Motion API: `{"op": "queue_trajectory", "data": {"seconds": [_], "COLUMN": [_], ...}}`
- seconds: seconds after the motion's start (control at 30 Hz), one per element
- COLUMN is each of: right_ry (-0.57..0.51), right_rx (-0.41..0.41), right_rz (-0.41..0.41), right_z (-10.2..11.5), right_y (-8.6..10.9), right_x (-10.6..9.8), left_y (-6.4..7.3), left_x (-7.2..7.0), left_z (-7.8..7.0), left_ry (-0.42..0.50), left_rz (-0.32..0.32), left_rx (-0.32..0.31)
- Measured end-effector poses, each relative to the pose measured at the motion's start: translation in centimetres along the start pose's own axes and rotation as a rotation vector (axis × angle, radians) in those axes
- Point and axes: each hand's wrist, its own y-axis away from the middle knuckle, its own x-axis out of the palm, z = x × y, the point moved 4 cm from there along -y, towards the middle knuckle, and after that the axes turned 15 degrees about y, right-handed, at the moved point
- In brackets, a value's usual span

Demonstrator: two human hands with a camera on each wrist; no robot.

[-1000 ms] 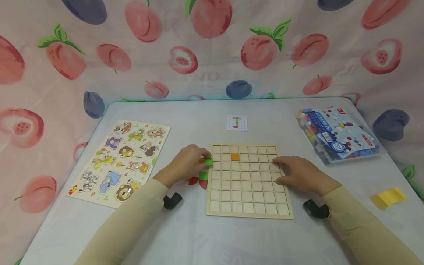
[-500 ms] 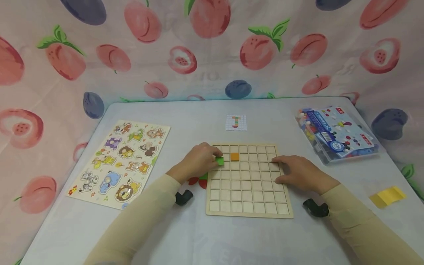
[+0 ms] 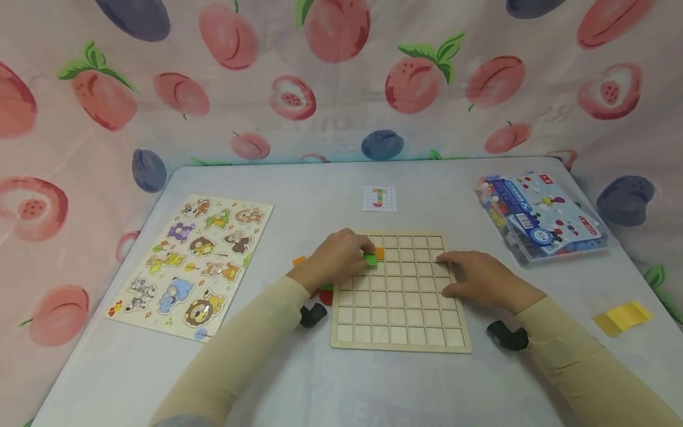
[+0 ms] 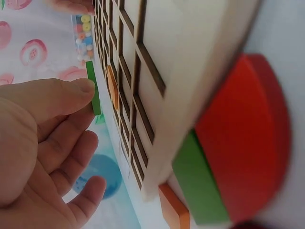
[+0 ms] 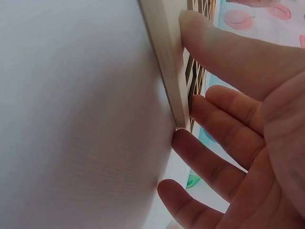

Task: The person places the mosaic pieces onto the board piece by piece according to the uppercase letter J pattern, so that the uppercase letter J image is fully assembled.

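My left hand (image 3: 337, 258) pinches a small green square tile (image 3: 370, 260) between thumb and fingers, over the upper left part of the wooden grid board (image 3: 392, 348). In the left wrist view the green tile (image 4: 94, 90) is held on edge, close to an orange square tile (image 4: 112, 88) set in the grid. At the board's right edge lies my right hand (image 3: 482, 280), its thumb and fingertips touching the frame. The right wrist view shows that thumb on the board's rim (image 5: 169, 62). Left of the board are a red curved piece (image 4: 243, 133), another green tile (image 4: 200, 181) and an orange one (image 4: 174, 207).
A small pattern card (image 3: 379, 207) lies behind the board. An animal puzzle board (image 3: 235, 204) is at the left. On the right are a clear plastic box (image 3: 549, 219) of colourful pieces and a folded yellow paper (image 3: 621, 318). A fruit-print cloth hangs behind.
My left hand has carried the green tile rightward from the board's left edge to beside the orange tile in the grid. My right hand has stayed at the right edge.
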Motion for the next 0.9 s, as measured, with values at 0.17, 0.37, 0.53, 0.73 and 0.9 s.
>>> {"op": "queue_trajectory", "data": {"seconds": [0.17,0.37,0.53,0.73,0.9], "right_ry": [0.008,0.011,0.017,0.010,0.015], "right_rx": [0.002,-0.004,-0.003,0.011,0.002], "right_rz": [0.002,-0.002,-0.001,0.007,-0.004], "right_z": [0.0,0.0,0.1,0.1,0.0], "right_y": [0.0,0.0,0.0,0.0,0.0], "right_x": [0.1,0.0,0.0,0.0,0.0], "left_y": [-0.8,-1.5,-1.5,-1.8,-2.0], "left_x": [0.4,0.9,1.1,1.3,1.4], "left_z": [-0.5,-0.6,-0.8,-1.1,-1.4], "left_ry": [-0.011,-0.052,-0.014,-0.013,-0.013], "left_rz": [0.011,0.003,0.011,0.017,0.013], "left_rx": [0.017,0.071,0.063,0.067,0.030]}}
